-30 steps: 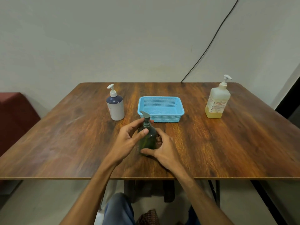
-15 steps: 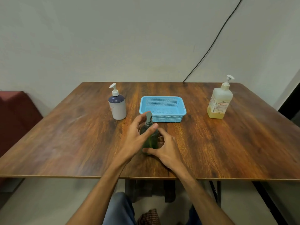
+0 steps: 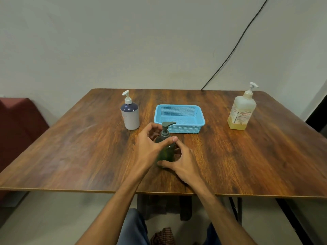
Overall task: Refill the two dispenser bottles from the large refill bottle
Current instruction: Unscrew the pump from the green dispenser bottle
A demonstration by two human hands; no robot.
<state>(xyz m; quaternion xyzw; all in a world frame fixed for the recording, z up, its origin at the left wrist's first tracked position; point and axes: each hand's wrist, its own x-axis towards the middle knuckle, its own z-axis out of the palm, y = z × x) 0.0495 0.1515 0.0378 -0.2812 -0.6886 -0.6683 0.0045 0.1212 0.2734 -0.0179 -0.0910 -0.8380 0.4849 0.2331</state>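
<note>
A dark green dispenser bottle (image 3: pixel 166 152) with a grey pump head stands upright near the middle of the wooden table (image 3: pixel 70 147). My left hand (image 3: pixel 150 149) wraps around its collar just under the pump. My right hand (image 3: pixel 182 161) grips its lower body from the right. A white dispenser bottle with a dark blue shoulder (image 3: pixel 130 114) stands further back on the left. The large refill bottle (image 3: pixel 241 112), translucent with yellowish liquid low inside and a white pump, stands at the back right.
A light blue perforated basket (image 3: pixel 179 128) sits just behind the green bottle. A black cable (image 3: pixel 235 46) runs down the wall to the table's far edge. A dark red seat (image 3: pixel 19 124) lies left of the table. My knees show below the near edge.
The pump head has turned; its nozzle now points right. My left hand has shifted round the collar. My right hand stays on the bottle's body.
</note>
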